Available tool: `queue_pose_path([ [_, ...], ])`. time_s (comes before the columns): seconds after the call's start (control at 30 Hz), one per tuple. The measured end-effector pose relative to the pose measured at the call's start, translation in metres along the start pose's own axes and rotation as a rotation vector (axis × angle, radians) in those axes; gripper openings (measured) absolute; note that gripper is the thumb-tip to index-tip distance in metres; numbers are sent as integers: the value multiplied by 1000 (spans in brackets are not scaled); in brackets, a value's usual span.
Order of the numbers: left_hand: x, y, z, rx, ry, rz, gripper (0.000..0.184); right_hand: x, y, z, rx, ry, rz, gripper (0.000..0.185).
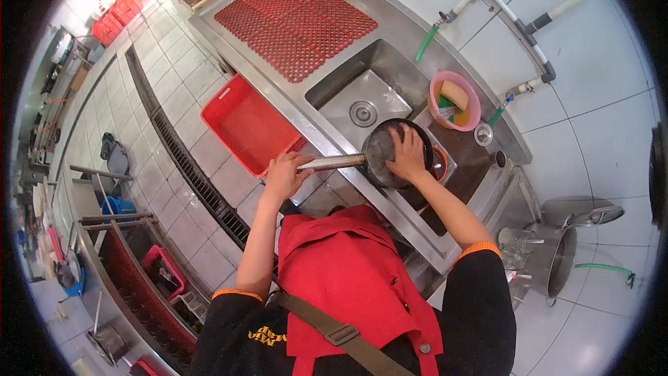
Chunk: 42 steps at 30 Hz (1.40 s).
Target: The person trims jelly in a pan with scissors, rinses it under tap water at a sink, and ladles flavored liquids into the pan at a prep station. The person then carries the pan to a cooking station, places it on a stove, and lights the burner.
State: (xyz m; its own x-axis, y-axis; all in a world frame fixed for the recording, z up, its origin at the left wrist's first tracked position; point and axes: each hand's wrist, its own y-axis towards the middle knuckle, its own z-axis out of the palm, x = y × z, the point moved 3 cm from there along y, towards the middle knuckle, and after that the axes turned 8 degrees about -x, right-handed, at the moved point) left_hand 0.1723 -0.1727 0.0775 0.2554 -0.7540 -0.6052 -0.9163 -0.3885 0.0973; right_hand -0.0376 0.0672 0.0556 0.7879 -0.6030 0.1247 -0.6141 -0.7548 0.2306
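Note:
A dark round frying pan (pixel 378 150) is held over the front edge of the steel sink, its long handle (pixel 334 162) pointing left. The fingers of my left hand (pixel 284 175) are closed on the handle's end. Inside the pan lies my right hand (pixel 409 154), fingers spread against its surface. Whether anything is under that palm is hidden. Partly covered by the pan and my right hand, an orange-red container (pixel 439 164) sits in the sink area.
A sink basin (pixel 390 94) with a drain lies beyond the pan. Behind it stands a pink bowl (pixel 475 101) holding a sponge. A red perforated mat (pixel 296 21) covers the counter at left. Below, a red crate (pixel 250 125) rests near the floor drain grate (pixel 174 136).

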Motion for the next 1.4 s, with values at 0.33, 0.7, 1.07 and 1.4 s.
queue_pose_path([
  [0.33,1,0,2,51,27,-3,35,-29,14,109,157,-112,58,69],
  [0.7,3,0,2,49,4,-11,35,-11,24,90,368,20,-185,38],
  [1.07,6,0,6,-32,19,29,33,-28,0,21,417,24,248,59],
  [1.4,5,-2,6,5,19,11,36,13,-15,58,334,337,219,45],
])
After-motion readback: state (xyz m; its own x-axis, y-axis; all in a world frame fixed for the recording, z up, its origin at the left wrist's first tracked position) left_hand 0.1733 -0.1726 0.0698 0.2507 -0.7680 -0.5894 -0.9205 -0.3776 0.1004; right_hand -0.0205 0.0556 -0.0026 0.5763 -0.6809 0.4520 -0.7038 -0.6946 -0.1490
